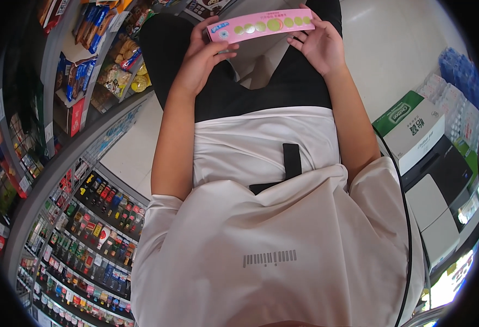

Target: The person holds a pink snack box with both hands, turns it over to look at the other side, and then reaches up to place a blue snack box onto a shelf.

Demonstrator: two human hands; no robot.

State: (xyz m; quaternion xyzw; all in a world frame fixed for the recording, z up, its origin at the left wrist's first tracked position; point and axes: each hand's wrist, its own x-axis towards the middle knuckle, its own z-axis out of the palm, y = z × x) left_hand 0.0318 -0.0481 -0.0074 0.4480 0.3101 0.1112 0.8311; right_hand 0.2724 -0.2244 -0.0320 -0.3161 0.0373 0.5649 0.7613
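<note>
A long, slim pink box (pixel 261 26) with a row of round green pictures along its side is held level above my knees. My left hand (pixel 198 62) grips its left end, the thumb below and other fingers behind the edge. At the opposite end, my right hand (pixel 324 50) holds the box by its corner, palm turned up and some fingers bent beneath it. The far sides of the box, and some fingertips behind it, are hidden.
Shelves with bagged snacks (pixel 79 76) rise close on my left. Below them stands a curved rack of small packets (pixel 103 234). On my right are a green-and-white carton (pixel 414 128), wrapped bottles (pixel 457 106) and a black-and-white machine (pixel 435 201). A black cable (pixel 407 229) runs down beside my right sleeve.
</note>
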